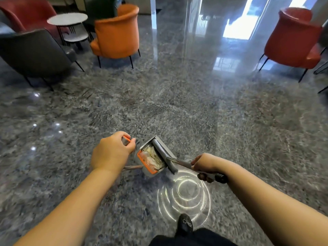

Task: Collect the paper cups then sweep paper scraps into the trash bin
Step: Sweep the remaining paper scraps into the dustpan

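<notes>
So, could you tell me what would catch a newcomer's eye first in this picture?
Low in the middle, the left hand grips the handle of a grey dustpan with an orange comb edge holding pale paper scraps, while the right hand holds a grey broom. Beyond, a bright orange armchair stands on the glossy grey marble floor.

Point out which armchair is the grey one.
The grey armchair at far left, beside the round white side table. The other chairs are orange or red.

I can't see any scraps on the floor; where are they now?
In the head view, lower centre: inside the dustpan, between the left hand and the right hand.
</notes>
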Action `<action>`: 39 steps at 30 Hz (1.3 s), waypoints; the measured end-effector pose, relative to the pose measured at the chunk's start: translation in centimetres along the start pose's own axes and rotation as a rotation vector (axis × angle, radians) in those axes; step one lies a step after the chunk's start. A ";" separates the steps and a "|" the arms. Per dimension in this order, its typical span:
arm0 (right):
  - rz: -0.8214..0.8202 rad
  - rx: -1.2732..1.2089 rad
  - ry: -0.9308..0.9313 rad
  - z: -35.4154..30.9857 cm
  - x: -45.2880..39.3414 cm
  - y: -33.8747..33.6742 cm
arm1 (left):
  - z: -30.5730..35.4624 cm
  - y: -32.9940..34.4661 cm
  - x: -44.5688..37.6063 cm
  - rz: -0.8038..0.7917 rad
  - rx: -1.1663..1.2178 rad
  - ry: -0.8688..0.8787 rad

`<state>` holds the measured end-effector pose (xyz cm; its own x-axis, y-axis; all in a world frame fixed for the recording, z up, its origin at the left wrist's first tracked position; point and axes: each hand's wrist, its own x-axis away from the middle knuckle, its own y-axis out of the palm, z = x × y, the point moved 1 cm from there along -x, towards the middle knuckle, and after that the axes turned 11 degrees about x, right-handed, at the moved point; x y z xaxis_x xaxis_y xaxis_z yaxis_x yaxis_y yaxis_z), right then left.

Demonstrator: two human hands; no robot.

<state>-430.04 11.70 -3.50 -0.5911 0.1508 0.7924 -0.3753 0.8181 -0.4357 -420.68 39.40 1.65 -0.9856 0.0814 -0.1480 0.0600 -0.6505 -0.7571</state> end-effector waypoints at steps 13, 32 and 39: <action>-0.021 0.058 0.037 -13.1 -15.0 -14.2 | 0.1 5.4 -22.1 0.027 0.020 -0.054; -0.032 -0.046 0.076 -33.2 -37.7 -32.9 | 2.3 13.3 -59.0 -0.072 -0.009 0.010; -0.049 0.005 0.050 -39.4 -46.3 -44.5 | 5.3 18.6 -72.2 -0.044 -0.002 -0.025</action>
<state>-357.86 -9.88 -3.96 -0.5356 0.1377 0.8332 -0.4068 0.8225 -0.3974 -349.25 17.45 1.66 -0.9909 0.0915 -0.0984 0.0163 -0.6451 -0.7639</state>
